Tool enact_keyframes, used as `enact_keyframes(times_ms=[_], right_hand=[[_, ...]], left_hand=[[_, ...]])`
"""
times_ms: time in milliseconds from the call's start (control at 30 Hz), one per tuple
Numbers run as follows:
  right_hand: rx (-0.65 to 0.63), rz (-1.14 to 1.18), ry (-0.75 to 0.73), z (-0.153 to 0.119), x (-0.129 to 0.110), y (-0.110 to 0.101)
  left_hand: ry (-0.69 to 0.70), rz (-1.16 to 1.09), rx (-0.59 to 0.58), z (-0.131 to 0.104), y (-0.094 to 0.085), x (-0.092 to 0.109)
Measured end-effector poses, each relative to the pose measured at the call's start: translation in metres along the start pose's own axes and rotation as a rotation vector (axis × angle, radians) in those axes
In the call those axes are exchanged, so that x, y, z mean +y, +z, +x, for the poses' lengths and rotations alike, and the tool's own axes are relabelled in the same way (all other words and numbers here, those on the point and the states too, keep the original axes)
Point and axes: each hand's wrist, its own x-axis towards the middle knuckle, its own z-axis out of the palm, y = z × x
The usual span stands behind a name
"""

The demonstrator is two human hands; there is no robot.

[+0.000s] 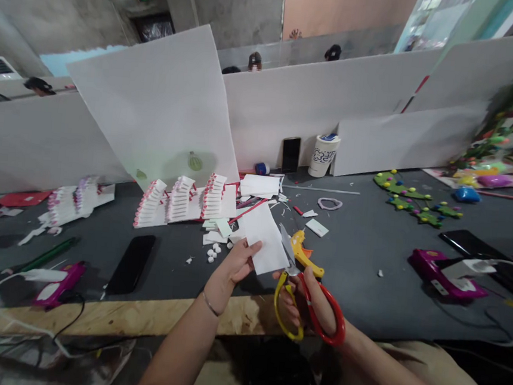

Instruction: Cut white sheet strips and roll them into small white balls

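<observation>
Pinched in my left hand is a piece of white paper, held above the front of the table. My right hand has its fingers through the handles of scissors, one handle red and the other yellow. The blades are parted and lie at the paper's right edge; I cannot tell whether they touch it. A yellow glue gun lies on the table just behind the scissors. Small white balls and paper scraps sit left of the paper.
Layered white-and-red paper pieces stand before a leaning white board. Black phones and purple power strips lie on both sides. A paper cup stands at the back. Green decorated leaf shapes lie to the right.
</observation>
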Motion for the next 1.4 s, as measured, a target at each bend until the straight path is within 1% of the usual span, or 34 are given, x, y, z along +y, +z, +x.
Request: enact_keyframes(times_ms=[233, 500, 700, 833, 900, 1033, 1133, 1233, 1300, 1400], right_hand=[[-0.059, -0.118, 0.023, 0.0028, 0.0024, -0.0027], [-0.034, -0.162, 0.035, 0.0032, 0.0042, -0.0040], [0.012, -0.171, -0.001, 0.0056, 0.0100, -0.0049], [0.067, -0.186, 0.009, 0.0053, 0.0090, -0.0017], [0.072, -0.192, 0.014, 0.0045, 0.0074, -0.0002], [-0.004, -0.184, -0.027, 0.0025, 0.0044, 0.0017], [-0.058, -0.144, -0.074, 0.0025, 0.0039, 0.0023], [-0.108, -0.095, -0.090, 0.0045, 0.0044, 0.0015], [-0.111, -0.090, -0.099, 0.0060, 0.0045, 0.0005], [-0.051, -0.107, -0.114, 0.0070, 0.0034, 0.0000]], left_hand=[[-0.014, 0.023, 0.007, -0.0015, 0.0046, -0.0029], [-0.015, 0.026, 0.011, -0.0023, 0.0062, -0.0028], [-0.006, 0.025, 0.017, -0.0012, 0.0062, -0.0037], [-0.003, 0.021, 0.021, -0.0003, 0.0059, -0.0038], [-0.001, 0.023, 0.025, -0.0004, 0.0058, -0.0034], [-0.005, 0.035, 0.020, -0.0016, 0.0054, -0.0029], [-0.015, 0.048, 0.002, -0.0028, 0.0056, -0.0027], [-0.036, 0.061, -0.017, -0.0044, 0.0067, -0.0030], [-0.050, 0.064, -0.025, -0.0054, 0.0079, -0.0035], [-0.064, 0.076, -0.034, -0.0062, 0.0097, -0.0046]])
